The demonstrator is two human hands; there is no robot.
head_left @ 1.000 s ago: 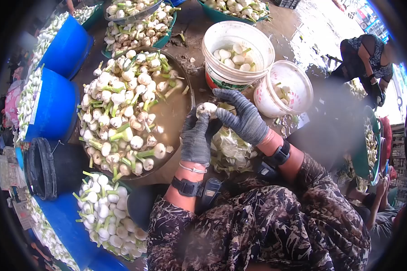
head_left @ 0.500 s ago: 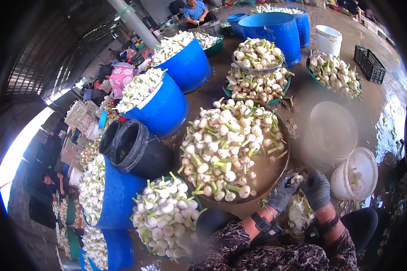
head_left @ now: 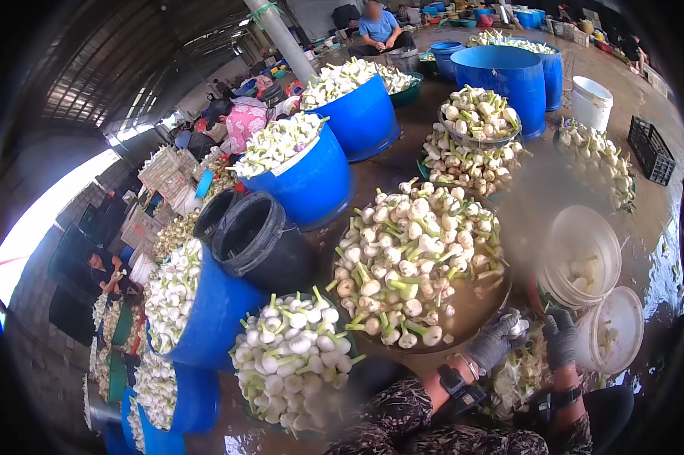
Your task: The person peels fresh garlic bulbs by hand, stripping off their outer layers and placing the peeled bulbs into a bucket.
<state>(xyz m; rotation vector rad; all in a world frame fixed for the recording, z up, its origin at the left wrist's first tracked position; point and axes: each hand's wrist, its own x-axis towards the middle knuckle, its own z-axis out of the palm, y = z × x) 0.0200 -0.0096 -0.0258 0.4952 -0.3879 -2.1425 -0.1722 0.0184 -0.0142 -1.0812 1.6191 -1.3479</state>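
My left hand [head_left: 493,343], in a grey glove, is closed around a white garlic bulb [head_left: 518,328]. To its right, my right hand [head_left: 561,339], also gloved, is apart from the bulb with its fingers curled; what they hold, if anything, I cannot make out. Below and between both hands lies a heap of pale garlic skins [head_left: 518,379]. Just beyond the left hand is a wide round basin [head_left: 474,322] with brown water and many garlic bulbs [head_left: 410,258] with cut green stems. A tub of cleaner white garlic [head_left: 292,356] stands left of my knees.
Beside my right hand are a white bucket [head_left: 632,326] on its side and a translucent bucket [head_left: 611,262]. Black buckets [head_left: 270,243] and blue barrels [head_left: 311,182] of garlic line the left. A black crate [head_left: 651,152] lies far right. A person [head_left: 380,30] sits at the back.
The view has tilted up and left, so the scene sits lower and further right. My hands have moved apart, the bulb staying in the left one.
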